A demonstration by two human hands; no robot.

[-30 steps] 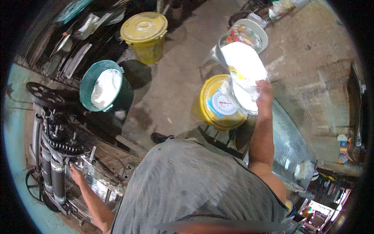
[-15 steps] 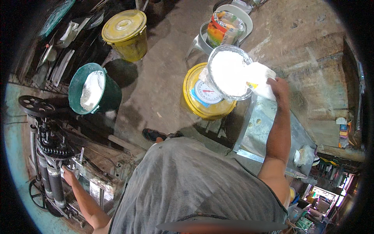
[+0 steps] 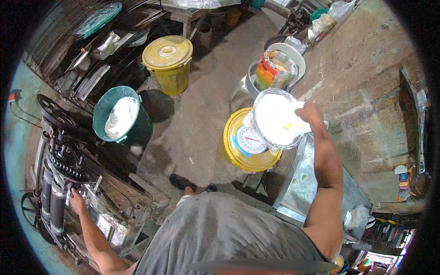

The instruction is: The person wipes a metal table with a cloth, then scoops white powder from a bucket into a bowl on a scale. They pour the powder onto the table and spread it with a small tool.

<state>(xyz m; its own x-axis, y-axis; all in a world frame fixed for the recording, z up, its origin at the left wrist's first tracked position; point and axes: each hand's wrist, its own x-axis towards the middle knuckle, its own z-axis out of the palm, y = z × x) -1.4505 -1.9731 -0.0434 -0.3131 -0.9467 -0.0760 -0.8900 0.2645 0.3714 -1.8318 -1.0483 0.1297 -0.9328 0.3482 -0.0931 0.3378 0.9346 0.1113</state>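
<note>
My right hand (image 3: 310, 112) is closed on a white plastic scoop (image 3: 300, 126), which looks cut from a container and has a yellow mark. The scoop is over a basin (image 3: 274, 114) full of white powder, its far end down at the powder. That basin sits on a dial scale (image 3: 251, 139) resting on a yellow lidded bucket (image 3: 233, 156). At the far left, my left hand (image 3: 78, 201) is closed at the frame of a roller machine (image 3: 58, 201); what its fingers grip is too small to make out.
A green bucket (image 3: 145, 128) with white powder stands left, near another yellow lidded bucket (image 3: 167, 68). Behind the basin, a printed sack (image 3: 274, 71) sits in a metal pot. A sheet-metal tray (image 3: 300, 178) lies beside my right arm on the wooden table (image 3: 366, 114).
My right hand has moved left over the basin, bringing the scoop in over the powder. My left hand stays at the machine. The view has tilted, showing more of the far floor.
</note>
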